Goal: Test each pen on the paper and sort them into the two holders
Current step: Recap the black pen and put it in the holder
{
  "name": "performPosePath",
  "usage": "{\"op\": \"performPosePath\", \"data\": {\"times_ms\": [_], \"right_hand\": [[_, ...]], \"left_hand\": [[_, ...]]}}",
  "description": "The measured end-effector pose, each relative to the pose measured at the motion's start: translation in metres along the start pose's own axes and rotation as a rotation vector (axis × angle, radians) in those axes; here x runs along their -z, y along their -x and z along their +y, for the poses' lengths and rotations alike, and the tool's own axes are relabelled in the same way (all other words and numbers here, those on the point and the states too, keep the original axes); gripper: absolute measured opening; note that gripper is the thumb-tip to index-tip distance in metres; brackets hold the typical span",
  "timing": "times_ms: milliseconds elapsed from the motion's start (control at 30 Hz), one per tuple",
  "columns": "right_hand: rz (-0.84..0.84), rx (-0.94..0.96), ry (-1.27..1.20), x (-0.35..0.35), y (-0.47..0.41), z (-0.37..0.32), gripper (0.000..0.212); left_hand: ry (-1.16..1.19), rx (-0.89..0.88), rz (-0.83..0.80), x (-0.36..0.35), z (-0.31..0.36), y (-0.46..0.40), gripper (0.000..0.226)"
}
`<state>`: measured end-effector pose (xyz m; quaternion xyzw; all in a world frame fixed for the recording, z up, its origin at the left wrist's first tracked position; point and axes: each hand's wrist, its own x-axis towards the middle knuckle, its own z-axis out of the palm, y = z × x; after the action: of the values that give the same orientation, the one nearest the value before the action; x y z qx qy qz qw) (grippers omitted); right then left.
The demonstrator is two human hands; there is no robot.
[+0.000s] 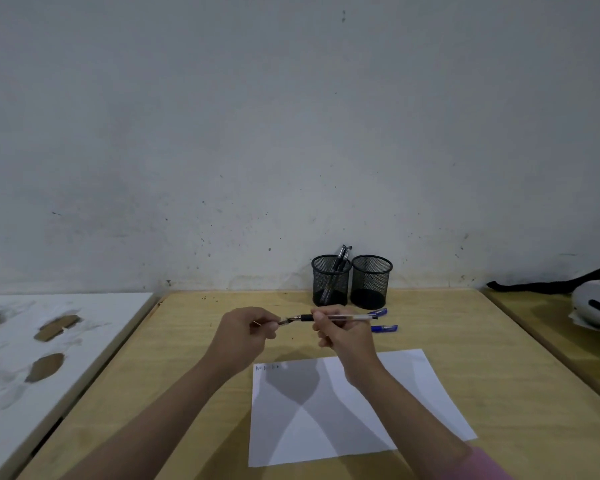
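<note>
a grey, scuffed wall (pixel 291 133) fills the upper part of the view, and below it a light wooden table (pixel 174 393) spreads toward the viewer. to the left, at about nine o'clock from the hands, lies a white board (pixel 84 306) with brown patches where its surface is torn away. a white sheet of paper (pixel 413 403) lies on the table at six o'clock from the hands, with a few small pen marks near its upper left corner and the shadows of both forearms crossing on it. at three o'clock, on the neighbouring surface, sits a white device (pixel 596 303) with a black strap. two black mesh pen holders stand touching side by side against the wall at twelve o'clock: the left holder (pixel 330 285) holds two black pens (pixel 340 261) leaning right, and nothing shows above the rim of the right holder (pixel 371 282). the left hand (pixel 246 336) has its fingers curled, pinching the tip end of a clear-barrelled pen (pixel 347 318), while the right hand (pixel 343 336) grips the same pen round its black grip, holding it level above the table. two blue-capped pens (pixel 383 328) lie on the table just at two o'clock from the right hand, partly hidden behind it.
</note>
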<state>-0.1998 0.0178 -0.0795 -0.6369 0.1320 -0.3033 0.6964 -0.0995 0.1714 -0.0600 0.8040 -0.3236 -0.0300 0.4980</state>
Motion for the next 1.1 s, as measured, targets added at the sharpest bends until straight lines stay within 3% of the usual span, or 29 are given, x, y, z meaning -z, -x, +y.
{"op": "performPosePath", "data": {"times_ms": [133, 267, 533, 767, 900, 967, 1067, 1100], "right_hand": [[0.026, 0.030, -0.033, 0.006, 0.003, -0.006, 0.007], [-0.090, 0.048, -0.022, 0.009, 0.009, -0.012, 0.008], [-0.203, 0.055, -0.182, 0.016, 0.016, -0.026, 0.013], [-0.102, -0.039, -0.243, 0.014, 0.017, -0.026, 0.008], [0.066, -0.104, 0.087, 0.008, 0.019, -0.022, 0.031], [0.125, 0.080, 0.299, 0.010, 0.018, -0.017, 0.036], [0.134, 0.420, 0.545, 0.017, 0.011, -0.022, 0.016], [0.105, 0.498, 0.628, 0.019, 0.007, -0.024, 0.020]], "left_hand": [[0.000, -0.014, -0.001, 0.000, 0.009, 0.003, 0.016], [0.003, -0.074, -0.046, -0.005, 0.022, 0.009, 0.025], [0.116, -0.105, -0.050, -0.005, 0.047, 0.019, 0.019], [0.088, -0.095, -0.024, -0.014, 0.051, 0.019, 0.020], [-0.003, -0.103, 0.065, -0.021, 0.047, 0.008, 0.017], [-0.050, -0.130, 0.101, -0.020, 0.043, 0.004, 0.017], [-0.113, -0.176, 0.089, -0.020, 0.038, -0.003, 0.016], [-0.126, -0.195, 0.083, -0.020, 0.037, -0.005, 0.015]]}}
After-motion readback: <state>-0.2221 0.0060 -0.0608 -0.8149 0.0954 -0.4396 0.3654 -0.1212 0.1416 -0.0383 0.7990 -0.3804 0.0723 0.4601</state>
